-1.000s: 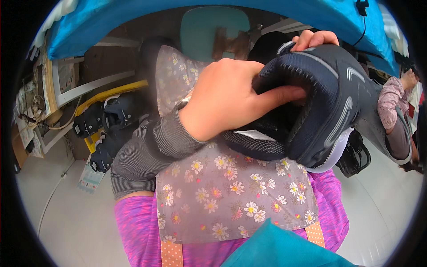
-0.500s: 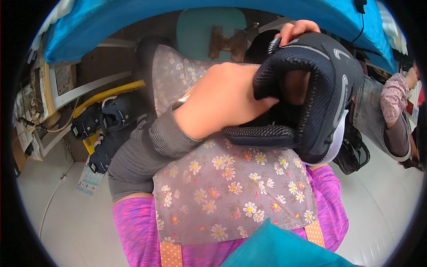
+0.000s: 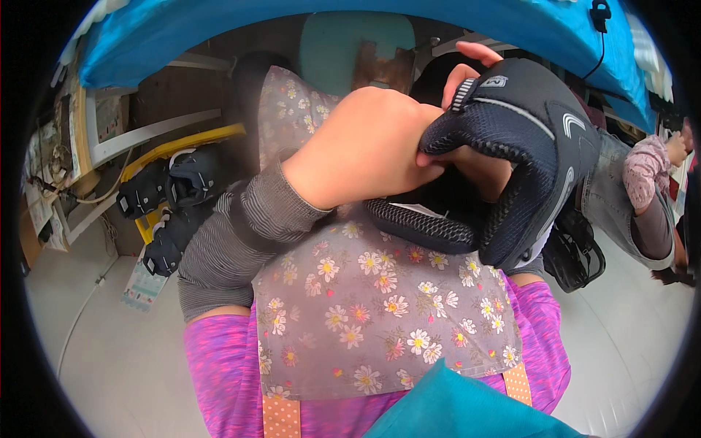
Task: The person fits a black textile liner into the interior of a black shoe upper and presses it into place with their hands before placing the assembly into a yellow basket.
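A black padded boot with a navy mesh lining, grey-white curved marks and a pale sole edge is tilted over my lap, its opening facing me. My left hand comes across from the left, closed, thumb and fingertips pinching the padded collar's edge. On the boot's far side, beside a striped pull tab, fingers of my right hand curl round it, one finger raised. More skin shows inside the opening; the rest of that hand is hidden by the boot. The padded tongue-like flap hangs toward me.
Several similar black boots lie at a yellow crate on my left. A blue-covered table curves across the far side, above a teal stool. Another person's arm is at the right. A flowered apron covers my lap.
The boot has tilted and lowered slightly toward me. My left hand has moved up onto the collar edge. One right finger has lifted, and more skin shows in the opening.
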### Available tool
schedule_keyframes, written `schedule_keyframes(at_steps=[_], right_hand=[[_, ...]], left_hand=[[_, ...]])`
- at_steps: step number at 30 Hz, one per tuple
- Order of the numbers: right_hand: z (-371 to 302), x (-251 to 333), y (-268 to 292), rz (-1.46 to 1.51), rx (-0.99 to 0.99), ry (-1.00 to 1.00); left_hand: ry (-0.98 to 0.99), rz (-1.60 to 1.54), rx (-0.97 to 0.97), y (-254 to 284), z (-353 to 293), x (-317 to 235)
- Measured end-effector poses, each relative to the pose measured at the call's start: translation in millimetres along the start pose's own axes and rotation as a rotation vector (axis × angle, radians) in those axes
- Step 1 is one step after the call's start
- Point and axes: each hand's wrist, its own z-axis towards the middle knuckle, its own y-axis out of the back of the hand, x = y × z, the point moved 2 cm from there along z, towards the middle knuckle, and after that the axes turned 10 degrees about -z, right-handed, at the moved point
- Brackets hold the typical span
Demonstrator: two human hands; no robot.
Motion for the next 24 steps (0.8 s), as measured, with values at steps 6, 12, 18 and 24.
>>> schedule_keyframes(at_steps=[6, 12, 18, 24], right_hand=[[3.0, -22.8, -26.4, 1.018, -0.044, 0.019], [8.2, -49.1, -8.3, 0.990, -0.023, 0.108], [23.4, -30.7, -27.5, 1.111, 0.496, 0.021], [23.9, -53.2, -20.4, 1.107, 0.296, -0.121]], left_hand=[[-0.070, -0.128, -0.097, -16.5, -7.1, 10.9], [0.172, -0.203, -0.189, -11.8, -10.7, -3.2], [-0.247, -0.055, -0.053, -17.7, -4.3, -6.6], [0.042, -0.150, -0.093, -16.3, -16.9, 5.5]])
